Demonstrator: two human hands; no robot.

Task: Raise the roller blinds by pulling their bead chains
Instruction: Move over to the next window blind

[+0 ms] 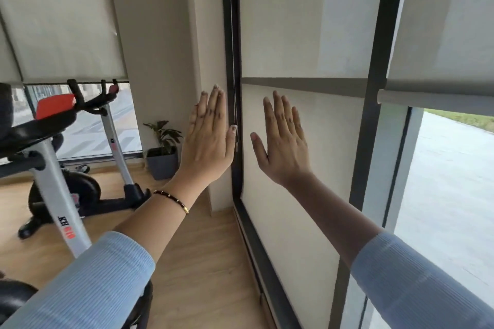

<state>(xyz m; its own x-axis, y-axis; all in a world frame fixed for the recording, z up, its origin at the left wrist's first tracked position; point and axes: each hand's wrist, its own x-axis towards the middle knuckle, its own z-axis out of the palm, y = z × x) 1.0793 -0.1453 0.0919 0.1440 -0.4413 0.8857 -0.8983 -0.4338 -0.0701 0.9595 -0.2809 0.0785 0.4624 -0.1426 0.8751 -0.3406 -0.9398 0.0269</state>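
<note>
A thin bead chain (233, 61) is seen hanging down the dark window frame (230, 35), its lower end just beside the thumb of the left hand (207, 139), while the right hand (283, 147) is held apart from it, in front of the lowered, matte beige roller blind (294, 21). Both hands are raised flat with fingers extended, and nothing is gripped. Ribbed pale-blue sleeves (88, 283) are worn, and a dark beaded bracelet (172, 199) is seen on the left wrist.

Pale blue ribbed sleeves (88, 283) on both forearms, a dark beaded bracelet (172, 199) with gold clasp at the left wrist
</note>
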